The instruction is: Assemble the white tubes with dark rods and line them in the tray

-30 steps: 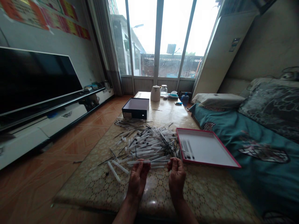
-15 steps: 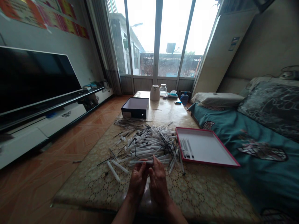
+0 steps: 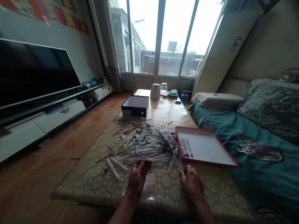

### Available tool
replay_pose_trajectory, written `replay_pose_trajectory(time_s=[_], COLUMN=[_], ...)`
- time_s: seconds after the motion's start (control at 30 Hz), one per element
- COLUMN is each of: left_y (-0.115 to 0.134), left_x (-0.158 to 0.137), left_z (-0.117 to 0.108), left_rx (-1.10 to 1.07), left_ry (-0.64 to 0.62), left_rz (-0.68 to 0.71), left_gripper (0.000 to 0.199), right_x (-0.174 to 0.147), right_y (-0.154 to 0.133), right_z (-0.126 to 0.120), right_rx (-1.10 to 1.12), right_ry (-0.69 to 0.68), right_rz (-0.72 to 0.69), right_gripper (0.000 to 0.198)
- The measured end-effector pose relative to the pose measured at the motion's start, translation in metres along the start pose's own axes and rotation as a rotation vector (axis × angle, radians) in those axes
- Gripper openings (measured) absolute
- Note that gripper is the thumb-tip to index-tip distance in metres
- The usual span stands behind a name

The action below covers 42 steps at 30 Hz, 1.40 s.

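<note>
My left hand is closed around a white translucent pen barrel, held level between thumb and fingers at the near edge of the pile. To the right, my right hand rests low over the table, its thumb and fingers closed at the near end of a slim pen; the fingers cover that end. A large heap of white pen barrels with dark ends and thin dark refills lies beyond both hands. Several assembled-looking pens lie side by side in the shallow red-rimmed box lid.
A dark open box stands behind the heap on the patterned table. Farther back are a white kettle, a glass jar and a tissue pack. A sofa flanks the right side.
My right hand has left my left hand and moved right to the pen beside the lid, closing at its near end. My left hand still holds the barrel in nearly the same place.
</note>
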<state>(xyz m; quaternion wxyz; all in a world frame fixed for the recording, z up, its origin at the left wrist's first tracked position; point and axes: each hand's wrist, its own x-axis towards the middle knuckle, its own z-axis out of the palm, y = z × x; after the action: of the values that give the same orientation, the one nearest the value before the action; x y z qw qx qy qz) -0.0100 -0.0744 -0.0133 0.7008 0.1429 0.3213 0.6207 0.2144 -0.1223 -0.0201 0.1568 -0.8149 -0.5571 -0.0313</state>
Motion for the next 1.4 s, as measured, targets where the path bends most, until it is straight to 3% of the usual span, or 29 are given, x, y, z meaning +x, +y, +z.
replay_pose_trajectory(time_s=[0.17,0.33,0.43,0.53,0.7,0.8,0.93,1.03,1.17,1.4], left_y=[-0.001,-0.003,-0.005,-0.006,-0.007,-0.007,-0.006,-0.006,-0.007,-0.007], left_x=[0.001,0.002,0.003,0.004,0.004,0.003,0.002,0.003,0.003,0.002], left_z=[-0.002,-0.003,-0.004,-0.005,-0.004,-0.002,-0.001,-0.002,-0.002,-0.001], left_rx=[0.013,0.035,0.057,0.083,0.106,0.124,0.113,0.095,0.078,0.141], left_ry=[-0.017,-0.035,-0.025,-0.015,-0.013,-0.011,-0.005,-0.013,-0.024,-0.035], left_rz=[0.002,0.001,0.012,0.029,0.043,0.051,0.046,0.038,0.049,0.068], left_gripper=[0.024,0.023,0.024,0.025,0.025,0.026,0.026,0.026,0.024,0.024], right_x=[0.005,0.005,0.004,0.004,0.001,-0.002,-0.002,-0.004,-0.005,-0.004], right_y=[-0.014,-0.055,-0.078,-0.089,-0.09,-0.091,-0.091,-0.092,-0.092,-0.092], right_z=[-0.001,0.0,0.009,0.022,0.035,0.034,0.03,0.029,0.032,0.034], right_rx=[0.26,0.864,1.193,1.382,1.365,1.327,1.22,1.188,1.237,1.311], right_ry=[-0.066,-0.084,-0.152,-0.164,-0.115,-0.125,-0.027,0.007,-0.028,-0.102], right_rz=[-0.076,-0.255,-0.213,-0.128,-0.117,-0.182,-0.269,-0.248,-0.209,-0.209], right_gripper=[0.006,0.017,0.021,0.024,0.022,0.021,0.022,0.025,0.015,0.018])
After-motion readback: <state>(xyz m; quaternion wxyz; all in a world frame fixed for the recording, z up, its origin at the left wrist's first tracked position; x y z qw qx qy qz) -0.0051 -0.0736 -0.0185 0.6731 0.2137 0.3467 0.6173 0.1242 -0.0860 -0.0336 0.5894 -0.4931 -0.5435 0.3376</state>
